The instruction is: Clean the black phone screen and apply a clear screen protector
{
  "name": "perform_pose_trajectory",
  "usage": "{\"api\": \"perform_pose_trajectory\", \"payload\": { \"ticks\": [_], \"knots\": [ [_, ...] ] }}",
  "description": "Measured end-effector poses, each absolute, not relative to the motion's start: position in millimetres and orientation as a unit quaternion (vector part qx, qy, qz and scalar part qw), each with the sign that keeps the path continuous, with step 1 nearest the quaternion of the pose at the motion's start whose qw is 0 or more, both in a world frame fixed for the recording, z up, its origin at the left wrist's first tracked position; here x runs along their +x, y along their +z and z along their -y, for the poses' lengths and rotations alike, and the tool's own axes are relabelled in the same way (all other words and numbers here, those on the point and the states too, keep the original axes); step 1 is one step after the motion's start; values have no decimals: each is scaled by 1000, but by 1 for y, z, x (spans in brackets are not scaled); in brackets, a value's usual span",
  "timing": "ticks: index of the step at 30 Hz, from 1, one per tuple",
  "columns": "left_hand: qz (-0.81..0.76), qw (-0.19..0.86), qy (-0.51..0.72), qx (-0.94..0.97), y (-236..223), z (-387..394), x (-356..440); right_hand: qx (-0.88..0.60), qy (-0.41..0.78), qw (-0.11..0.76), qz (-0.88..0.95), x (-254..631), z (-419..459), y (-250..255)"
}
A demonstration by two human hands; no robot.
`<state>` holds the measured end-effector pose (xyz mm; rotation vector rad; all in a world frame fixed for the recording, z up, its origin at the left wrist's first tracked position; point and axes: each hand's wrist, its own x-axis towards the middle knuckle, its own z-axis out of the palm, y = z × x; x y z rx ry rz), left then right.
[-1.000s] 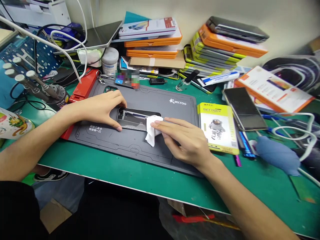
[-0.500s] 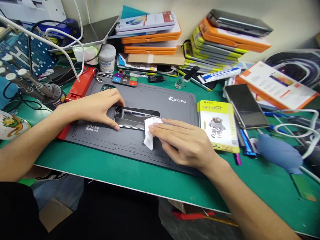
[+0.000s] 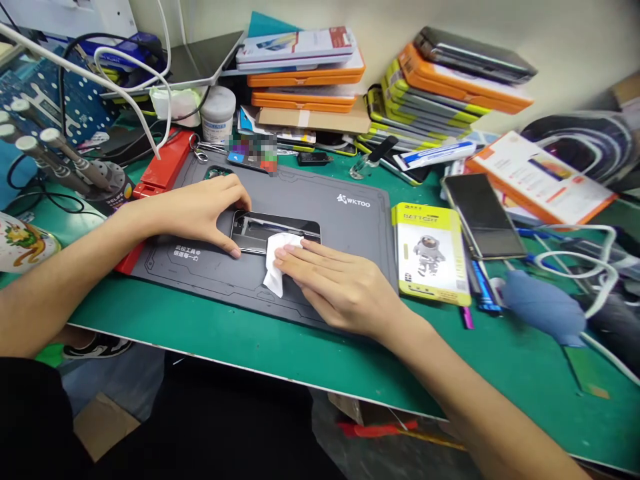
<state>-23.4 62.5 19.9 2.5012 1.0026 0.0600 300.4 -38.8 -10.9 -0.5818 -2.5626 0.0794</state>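
Note:
A black-screened smartphone [image 3: 250,225] lies flat on the dark grey work mat [image 3: 310,190]. My left hand [image 3: 210,212] grips its left end, thumb at the near edge and bent fingers at the far edge. My right hand [image 3: 345,283] presses a folded white wipe [image 3: 276,263] against the near side of the screen, with part of the wipe hanging over onto the mat. The fingers of that hand lie close together on the wipe, and its thumb is mostly hidden.
Right of the mat lie a yellow battery box [image 3: 433,253], another phone [image 3: 484,217] and a blue-grey air blower [image 3: 543,303]. Boxes [image 3: 305,80] are stacked along the wall. A red tool [image 3: 165,163] sits at the mat's left edge, near a screwdriver holder [image 3: 107,190].
My right hand has slid the wipe leftward along the phone, uncovering the screen's right end. The left hand keeps its hold, and the whole view has shifted slightly.

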Motion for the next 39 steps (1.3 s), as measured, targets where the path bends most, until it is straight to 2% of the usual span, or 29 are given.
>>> {"api": "perform_pose_trajectory", "payload": {
  "ticks": [14, 27, 39],
  "knots": [
    [-340, 274, 25, 899, 23, -72, -34, -191, 37, 213, 958, 258, 26, -5],
    [-349, 272, 33, 896, 15, -75, -36, -285, 5, 265, 921, 334, 37, -16],
    [-346, 269, 37, 898, 17, -74, -35, -286, 38, 210, 934, 268, 3, -2]
  ]
}}
